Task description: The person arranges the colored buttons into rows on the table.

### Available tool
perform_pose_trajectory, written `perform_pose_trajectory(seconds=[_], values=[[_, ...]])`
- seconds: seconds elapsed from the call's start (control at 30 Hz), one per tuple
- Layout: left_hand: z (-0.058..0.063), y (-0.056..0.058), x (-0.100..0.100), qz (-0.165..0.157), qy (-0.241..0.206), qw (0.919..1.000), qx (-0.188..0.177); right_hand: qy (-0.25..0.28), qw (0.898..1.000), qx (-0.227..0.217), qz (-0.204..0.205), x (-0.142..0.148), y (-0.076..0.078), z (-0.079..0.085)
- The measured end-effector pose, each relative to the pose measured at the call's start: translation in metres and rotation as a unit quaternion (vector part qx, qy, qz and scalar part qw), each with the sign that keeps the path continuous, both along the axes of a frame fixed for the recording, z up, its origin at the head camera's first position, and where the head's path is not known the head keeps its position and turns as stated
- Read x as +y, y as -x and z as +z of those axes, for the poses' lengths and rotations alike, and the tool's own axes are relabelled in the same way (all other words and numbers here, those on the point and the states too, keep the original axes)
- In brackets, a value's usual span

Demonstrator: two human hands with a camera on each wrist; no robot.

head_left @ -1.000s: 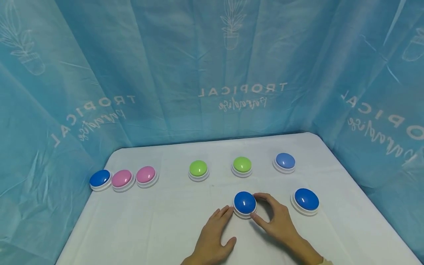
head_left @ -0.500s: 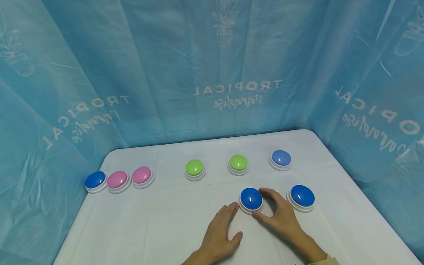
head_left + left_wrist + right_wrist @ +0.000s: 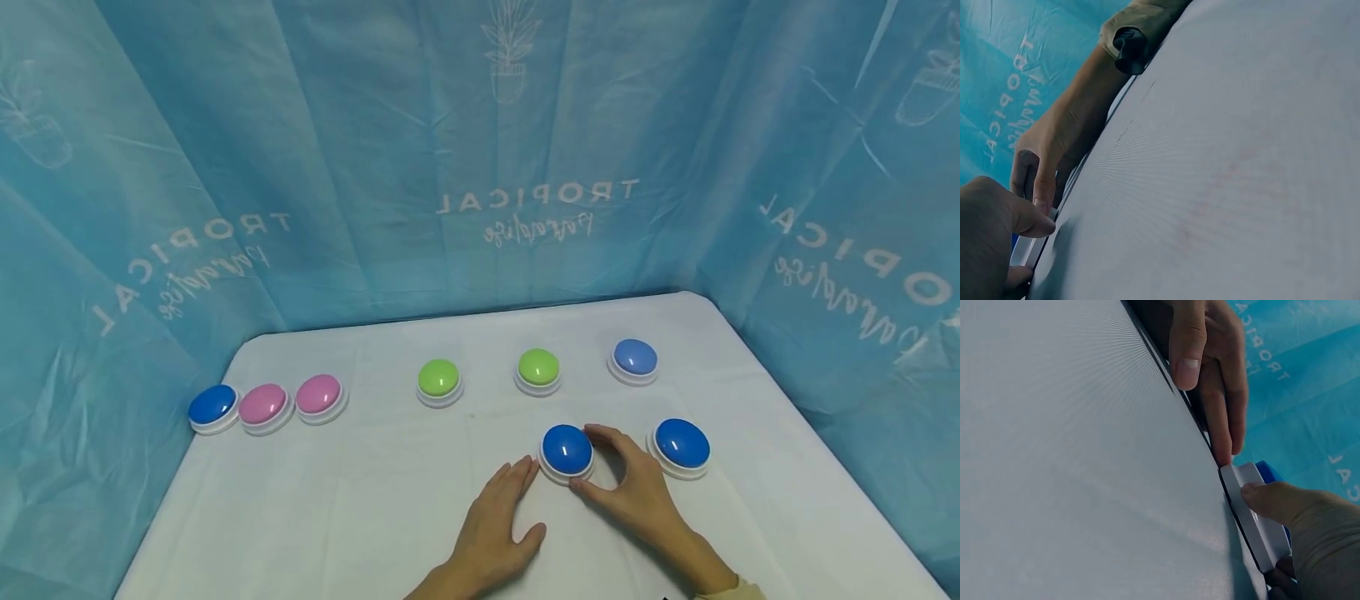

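A dark blue push button point(image 3: 567, 450) on a white round base sits on the white table, right of the middle. My right hand point(image 3: 637, 492) holds the base by its right side, thumb in front and forefinger behind. In the right wrist view its thumb lies along the white rim point(image 3: 1250, 512). My left hand point(image 3: 491, 529) lies to the left, fingers straight, fingertips touching the base's left edge and thumb spread away. Just beyond my right hand stands another dark blue button point(image 3: 682, 444); only a narrow gap parts it from the knuckles.
Behind stand two green buttons point(image 3: 438, 378) and a lighter blue button point(image 3: 635, 357). At the table's left edge, a dark blue button point(image 3: 212, 404) and two pink buttons point(image 3: 262, 403) form a close row. Blue printed curtains point(image 3: 360, 167) surround the table point(image 3: 262, 517).
Both hands and the held blue button have slid right, nearer the other dark blue button, then stayed nearly still over the last half second. The head view has shifted slightly.
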State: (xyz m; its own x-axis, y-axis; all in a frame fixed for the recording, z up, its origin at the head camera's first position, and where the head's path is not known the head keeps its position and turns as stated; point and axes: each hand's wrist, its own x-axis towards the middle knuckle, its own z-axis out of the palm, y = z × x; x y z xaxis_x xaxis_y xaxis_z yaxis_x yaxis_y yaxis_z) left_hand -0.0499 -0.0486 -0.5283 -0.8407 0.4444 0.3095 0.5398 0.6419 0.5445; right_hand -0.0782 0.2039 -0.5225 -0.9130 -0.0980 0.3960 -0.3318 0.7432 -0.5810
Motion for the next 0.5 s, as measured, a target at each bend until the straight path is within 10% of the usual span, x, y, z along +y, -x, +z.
perform_pose_trajectory(seconds=[0.5], values=[[0.0016, 0.0007, -0.0024, -0.006, 0.006, 0.9993, -0.036, 0.001, 0.999, 0.044, 0.019, -0.0013, 0.0028, -0.0039]])
